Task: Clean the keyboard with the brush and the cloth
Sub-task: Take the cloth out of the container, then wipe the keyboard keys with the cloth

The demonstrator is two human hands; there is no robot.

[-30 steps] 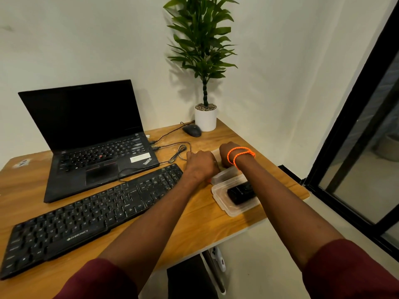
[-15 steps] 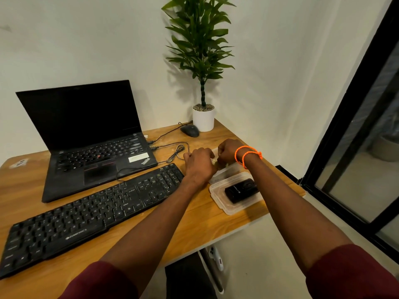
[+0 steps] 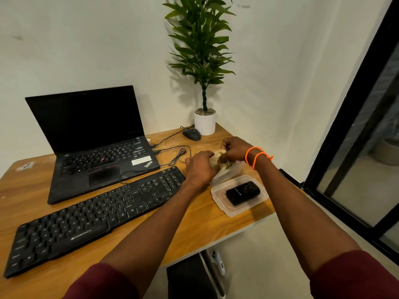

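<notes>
Both arms reach forward over the wooden table — the right hand and left hand meet knuckles-up, fingers curled, pinching a pale yellowish crumpled cloth between them. The long black plastic keyboard lies just left of the left wrist.

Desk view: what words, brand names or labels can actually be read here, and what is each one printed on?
"ZEBRONICS": front edge of the black keyboard.
"ThinkPad": palm rest of the laptop, near its right corner.
White sticker beside that logo: print too small to read.
Black device in the clear plastic tray: light lettering, too blurred to read.
Key legends on both keyboards: mostly too small.
Sticker at the desk's left edge: unreadable.
</notes>
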